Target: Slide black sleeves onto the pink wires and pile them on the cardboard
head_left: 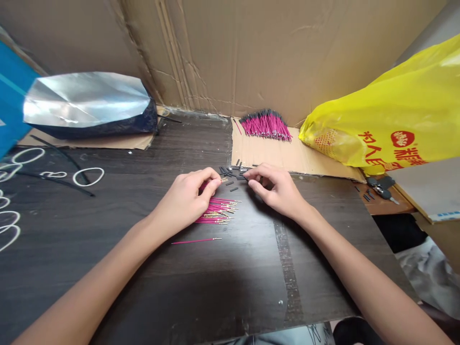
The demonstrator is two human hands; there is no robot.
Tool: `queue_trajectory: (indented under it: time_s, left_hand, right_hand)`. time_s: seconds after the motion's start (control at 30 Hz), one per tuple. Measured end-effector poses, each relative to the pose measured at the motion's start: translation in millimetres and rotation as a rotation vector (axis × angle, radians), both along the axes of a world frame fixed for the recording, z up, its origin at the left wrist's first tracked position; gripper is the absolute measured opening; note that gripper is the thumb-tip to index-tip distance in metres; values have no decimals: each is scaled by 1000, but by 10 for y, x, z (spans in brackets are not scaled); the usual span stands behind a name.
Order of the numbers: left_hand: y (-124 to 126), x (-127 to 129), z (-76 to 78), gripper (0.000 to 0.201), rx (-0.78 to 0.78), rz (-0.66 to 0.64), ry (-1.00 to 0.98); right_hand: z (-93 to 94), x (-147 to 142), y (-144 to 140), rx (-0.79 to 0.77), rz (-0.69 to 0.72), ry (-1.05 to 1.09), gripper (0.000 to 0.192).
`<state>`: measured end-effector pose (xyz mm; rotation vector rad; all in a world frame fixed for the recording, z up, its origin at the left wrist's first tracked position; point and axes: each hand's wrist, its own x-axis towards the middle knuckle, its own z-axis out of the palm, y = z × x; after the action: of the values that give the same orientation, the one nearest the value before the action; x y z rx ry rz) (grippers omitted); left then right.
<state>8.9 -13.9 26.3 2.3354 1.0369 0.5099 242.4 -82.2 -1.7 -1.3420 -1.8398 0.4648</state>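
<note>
Nearest, one pink wire lies loose on the table; left hand pinches a wire over the pink pile — right hand pinches a black sleeve beside scattered sleeves.

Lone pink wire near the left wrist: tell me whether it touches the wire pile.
Apart. The head view shows dark table between the lone pink wire and the wire pile.

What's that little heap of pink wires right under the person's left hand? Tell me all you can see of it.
The heap of pink wires is a loose bunch of short, thin magenta strands, each ending in a small brass-coloured metal tip. They lie flat on the dark wooden table, roughly parallel, tips pointing right. The left hand rests over their left ends, hiding them. One stray wire lies apart, nearer the person.
</note>
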Motion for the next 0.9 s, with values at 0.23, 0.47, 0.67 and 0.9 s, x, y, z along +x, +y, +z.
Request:
queue_trajectory:
  time_s: [0.23,0.47,0.67,0.9]
  left_hand:
    - [10,5,-2,27,58,50,48]
    - [22,8,-77,28,47,58,87]
    - [26,17,-136,27,68,35,82]
    - [30,22,-149,27,100,36,85]
  right_hand:
    - [22,-62,-60,-17,-168,-468,15]
    - [48,-144,-121,-91,-156,-798,12]
    - [-80,-237,10,25,-72,-682,17]
    - [-133,-336,92,24,-36,-643,14]
